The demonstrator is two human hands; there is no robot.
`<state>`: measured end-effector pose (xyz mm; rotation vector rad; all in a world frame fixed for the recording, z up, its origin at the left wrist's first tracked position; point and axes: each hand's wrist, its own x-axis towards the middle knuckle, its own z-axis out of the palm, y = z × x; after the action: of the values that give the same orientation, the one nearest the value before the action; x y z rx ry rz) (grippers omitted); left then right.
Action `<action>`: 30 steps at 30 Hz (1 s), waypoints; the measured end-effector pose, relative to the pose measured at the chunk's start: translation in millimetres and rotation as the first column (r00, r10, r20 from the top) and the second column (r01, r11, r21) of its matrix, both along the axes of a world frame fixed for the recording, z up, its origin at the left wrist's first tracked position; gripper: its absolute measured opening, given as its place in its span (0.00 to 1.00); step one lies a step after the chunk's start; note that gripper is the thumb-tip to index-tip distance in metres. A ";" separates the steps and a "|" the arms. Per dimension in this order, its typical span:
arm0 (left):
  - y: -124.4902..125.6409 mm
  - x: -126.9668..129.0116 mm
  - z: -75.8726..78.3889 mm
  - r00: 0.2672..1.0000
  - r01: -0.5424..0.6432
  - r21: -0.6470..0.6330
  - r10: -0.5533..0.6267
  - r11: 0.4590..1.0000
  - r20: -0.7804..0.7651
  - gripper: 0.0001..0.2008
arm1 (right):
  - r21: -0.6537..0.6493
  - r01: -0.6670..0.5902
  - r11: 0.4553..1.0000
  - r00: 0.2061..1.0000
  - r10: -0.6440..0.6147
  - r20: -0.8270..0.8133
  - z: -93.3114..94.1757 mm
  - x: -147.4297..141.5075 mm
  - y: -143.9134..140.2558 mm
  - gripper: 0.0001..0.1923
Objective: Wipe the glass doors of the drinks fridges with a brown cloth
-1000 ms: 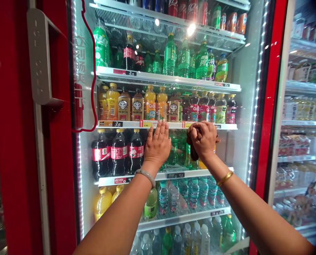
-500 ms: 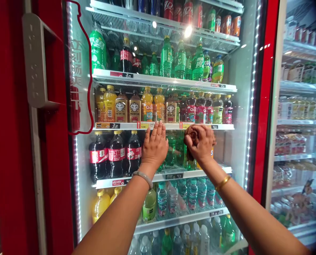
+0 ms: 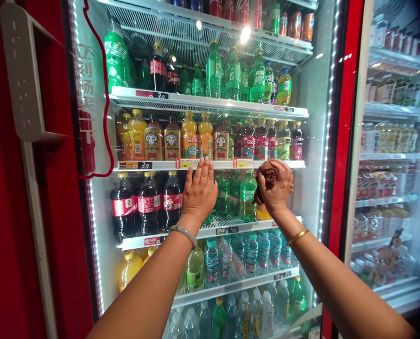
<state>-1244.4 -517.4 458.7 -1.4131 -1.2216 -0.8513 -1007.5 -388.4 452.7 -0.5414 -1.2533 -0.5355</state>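
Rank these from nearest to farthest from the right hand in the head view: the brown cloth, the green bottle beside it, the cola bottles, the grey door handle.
1. Brown cloth: bunched in the right hand.
2. Green bottle: just left of it, same shelf.
3. Cola bottles: far left of that shelf.
4. Grey door handle: on the red door, upper left.

The left hand (image 3: 198, 190) covers the green bottles (image 3: 224, 195) behind it; only slivers show past its fingers. The brown cloth (image 3: 266, 178) is mostly buried in the closed right hand (image 3: 276, 184), its full shape not readable. An orange bottle (image 3: 262, 213) shows only as a strip beneath that hand. The top-shelf cans (image 3: 294, 24) are cut by the upper edge. Price tags (image 3: 227, 230) are too small to read. The neighbouring cooler's contents (image 3: 386, 183) are blurred.
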 end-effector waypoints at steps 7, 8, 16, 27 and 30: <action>-1.1 0.6 1.7 1.000 0.006 -0.016 -0.006 1.000 0.006 0.38 | 0.117 -0.065 0.991 0.914 0.012 0.407 -3.4 -38.5 -27.3 0.25; -1.2 0.5 1.9 1.000 -0.002 -0.017 0.002 1.000 0.003 0.38 | 0.144 -0.076 0.987 0.891 0.002 0.454 14.5 -40.8 -27.2 0.23; -0.2 0.4 0.3 1.000 -0.005 -0.014 0.005 1.000 0.003 0.39 | 0.058 -0.017 0.998 0.999 0.014 0.053 1.5 -21.3 -11.7 0.27; -1.5 2.3 -0.2 0.999 -0.036 -0.039 0.036 0.999 0.008 0.36 | 0.174 -0.194 0.966 0.831 0.067 0.552 16.0 -54.8 -38.0 0.21; -0.7 3.6 -0.9 0.999 -0.052 -0.047 0.053 0.998 0.007 0.37 | 0.118 -0.132 0.984 0.961 0.098 0.257 -1.8 -41.3 -24.4 0.26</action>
<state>-1240.8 -518.1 457.8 -1.4097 -1.2867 -0.7977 -1048.9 -412.7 450.9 -0.2908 -1.4674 -0.5987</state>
